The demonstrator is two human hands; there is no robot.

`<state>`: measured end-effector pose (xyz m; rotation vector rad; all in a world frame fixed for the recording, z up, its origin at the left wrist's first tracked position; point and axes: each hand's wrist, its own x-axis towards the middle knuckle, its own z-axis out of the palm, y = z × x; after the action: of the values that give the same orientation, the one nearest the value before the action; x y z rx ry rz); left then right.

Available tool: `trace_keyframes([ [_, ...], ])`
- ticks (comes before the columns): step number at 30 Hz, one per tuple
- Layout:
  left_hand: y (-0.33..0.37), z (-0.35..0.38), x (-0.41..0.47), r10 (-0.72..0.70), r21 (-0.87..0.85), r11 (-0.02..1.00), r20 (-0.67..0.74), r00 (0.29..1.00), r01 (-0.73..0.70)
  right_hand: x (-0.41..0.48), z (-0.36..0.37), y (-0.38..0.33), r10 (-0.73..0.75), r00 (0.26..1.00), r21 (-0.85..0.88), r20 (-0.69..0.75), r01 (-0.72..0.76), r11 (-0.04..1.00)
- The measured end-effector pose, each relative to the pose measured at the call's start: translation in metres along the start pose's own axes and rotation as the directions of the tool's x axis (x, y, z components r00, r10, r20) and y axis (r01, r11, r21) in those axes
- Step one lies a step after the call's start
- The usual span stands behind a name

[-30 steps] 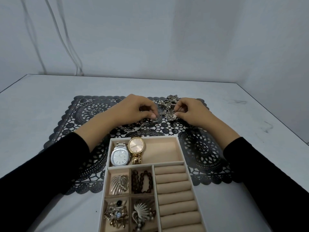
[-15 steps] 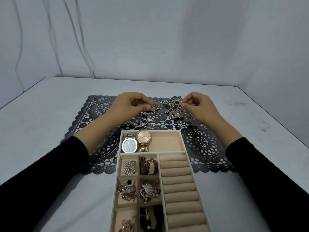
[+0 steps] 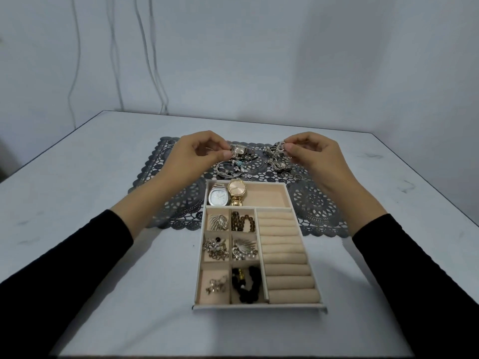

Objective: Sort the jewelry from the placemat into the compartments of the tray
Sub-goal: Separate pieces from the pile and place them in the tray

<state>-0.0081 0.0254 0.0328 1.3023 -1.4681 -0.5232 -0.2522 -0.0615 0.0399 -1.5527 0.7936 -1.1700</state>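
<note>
Head view: the tray [image 3: 259, 306] lies on the table [image 3: 103, 203], its far end overlapping the near edge of the dark lace placemat [image 3: 166, 161]. Both forearms, in black sleeves [image 3: 77, 255], reach forward past the tray, one along each side. The hands hang over the placemat beyond the tray's far edge, knuckles up.

The left hand [image 3: 199, 154] is beyond the tray's far left corner. Its grip is a pinch: thumb and forefinger are pressed on the band end of a small square-faced watch [image 3: 239, 150], and the other fingers curl loosely. Whether that watch is clear of the placemat I cannot tell.

The right hand [image 3: 315, 158] is beyond the tray's far right corner. Its grip pinches the top of a tangle of chains [image 3: 276, 158], whose bulk lies on the placemat.

Between the held watch and the tray lie bangles [image 3: 228, 171], and loose rings [image 3: 298, 175] lie just off the tray's far right corner.

In the tray's wide far compartment a silver watch [image 3: 219, 197] and a gold watch [image 3: 236, 194] lie side by side at the left end. The small compartments on the tray's left side hold a leaf brooch [image 3: 219, 222], a brown bead bracelet [image 3: 243, 222] and a black bead bracelet [image 3: 246, 283], among other pieces. The ring rolls [image 3: 283, 255] fill the tray's right side.
</note>
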Motion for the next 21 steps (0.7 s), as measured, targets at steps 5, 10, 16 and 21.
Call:
trace_keyframes([
  [5,0.008,-0.005,-0.025,0.031,-0.042,0.999,0.01,0.999,-0.031,-0.023,0.011,-0.01,0.012,0.993,0.104,0.116,-0.024,0.994],
  [10,0.015,-0.01,-0.054,0.039,-0.081,0.996,0.054,0.998,-0.034,-0.045,0.022,-0.018,0.015,0.966,0.152,0.257,-0.056,0.987],
  [16,0.021,-0.016,-0.085,-0.008,-0.088,0.996,0.099,0.995,0.016,-0.065,0.032,-0.023,0.007,0.901,0.182,0.434,-0.095,0.979],
  [21,0.026,-0.018,-0.105,-0.023,-0.133,0.99,0.194,0.981,0.05,-0.072,0.035,-0.024,0.002,0.875,0.21,0.484,-0.118,0.971],
])
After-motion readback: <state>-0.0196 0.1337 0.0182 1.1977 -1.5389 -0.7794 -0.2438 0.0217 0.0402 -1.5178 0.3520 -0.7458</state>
